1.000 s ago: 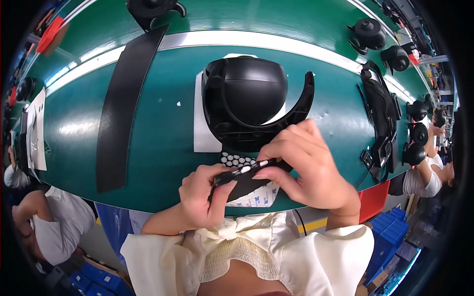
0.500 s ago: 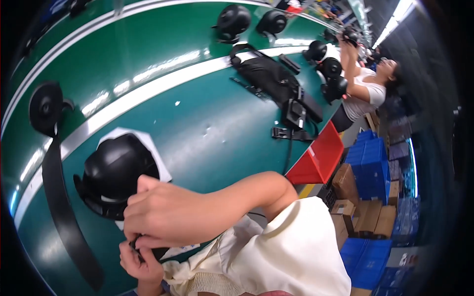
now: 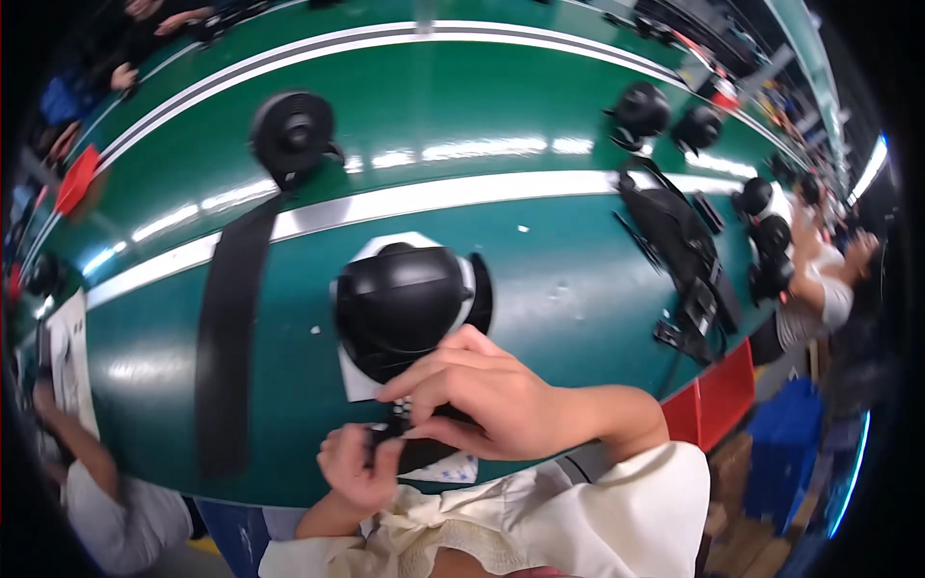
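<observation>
A small black part [image 3: 387,430], its kind unclear, sits between my two hands near the table's front edge. My left hand [image 3: 356,469] is curled around its lower end, thumb pressed on it. My right hand [image 3: 482,400] reaches over from the right, thumb and fingers bent together at the part's upper end and partly hiding it. Just beyond my fingers, a glossy black rounded shell [image 3: 400,294] with a curved side piece rests on a white sheet [image 3: 358,383]. Under my right hand lie a dark flat piece and a white patterned sheet [image 3: 448,469].
On the left, a long black strip [image 3: 229,337] lies over the green table. Behind it, a black round unit [image 3: 294,133] stands on the far strip. A black strap-like bag [image 3: 670,226] and a red bin [image 3: 718,390] are rightward. Co-workers sit on both sides.
The view has swung left, so the table things appear further right and the left co-worker's arm shows. My hands stay together at the small black part; the right fingers have shifted and spread slightly.
</observation>
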A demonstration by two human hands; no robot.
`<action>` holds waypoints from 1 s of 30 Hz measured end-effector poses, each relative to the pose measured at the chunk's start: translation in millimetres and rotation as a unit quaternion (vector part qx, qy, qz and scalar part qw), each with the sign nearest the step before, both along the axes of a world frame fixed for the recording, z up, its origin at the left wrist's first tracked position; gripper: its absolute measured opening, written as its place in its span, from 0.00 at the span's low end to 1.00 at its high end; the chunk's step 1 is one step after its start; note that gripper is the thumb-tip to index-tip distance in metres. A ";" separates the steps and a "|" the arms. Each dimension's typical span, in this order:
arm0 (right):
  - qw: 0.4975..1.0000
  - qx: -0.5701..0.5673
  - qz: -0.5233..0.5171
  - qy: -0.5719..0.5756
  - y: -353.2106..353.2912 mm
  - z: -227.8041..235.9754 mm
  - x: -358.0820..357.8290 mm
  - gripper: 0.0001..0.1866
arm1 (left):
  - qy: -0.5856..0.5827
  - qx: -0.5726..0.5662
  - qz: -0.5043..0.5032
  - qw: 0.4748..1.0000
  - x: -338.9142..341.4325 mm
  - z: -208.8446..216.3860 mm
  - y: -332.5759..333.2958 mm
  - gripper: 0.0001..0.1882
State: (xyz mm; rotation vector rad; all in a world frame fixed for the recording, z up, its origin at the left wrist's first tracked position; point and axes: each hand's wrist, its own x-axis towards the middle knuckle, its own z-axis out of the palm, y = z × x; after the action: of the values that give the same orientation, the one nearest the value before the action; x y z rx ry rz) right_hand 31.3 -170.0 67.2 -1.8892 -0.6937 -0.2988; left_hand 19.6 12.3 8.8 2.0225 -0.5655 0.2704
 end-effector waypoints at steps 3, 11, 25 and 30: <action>0.999 -0.038 0.031 0.023 3.5 -2.8 1.6 0.11 | -0.025 -0.031 -0.057 0.998 3.6 4.3 0.4 0.09; 0.996 -0.056 0.030 0.057 6.9 12.7 -1.2 0.17 | -0.025 -0.057 -0.083 0.995 5.1 2.8 3.1 0.09; 0.983 0.108 -0.085 0.121 18.3 3.3 -3.9 0.16 | 0.178 -0.215 -0.253 0.926 10.5 -5.2 -6.0 0.08; 0.985 0.077 -0.038 0.147 12.9 -6.3 5.6 0.13 | 0.235 -0.300 -0.315 0.869 8.2 -12.2 -5.4 0.13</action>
State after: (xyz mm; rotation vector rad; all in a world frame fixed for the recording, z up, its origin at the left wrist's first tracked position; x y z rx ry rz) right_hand 36.9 -157.1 60.9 -1.7662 -0.3891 -0.1129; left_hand 27.8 7.0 -3.4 1.1502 -0.6872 -0.3995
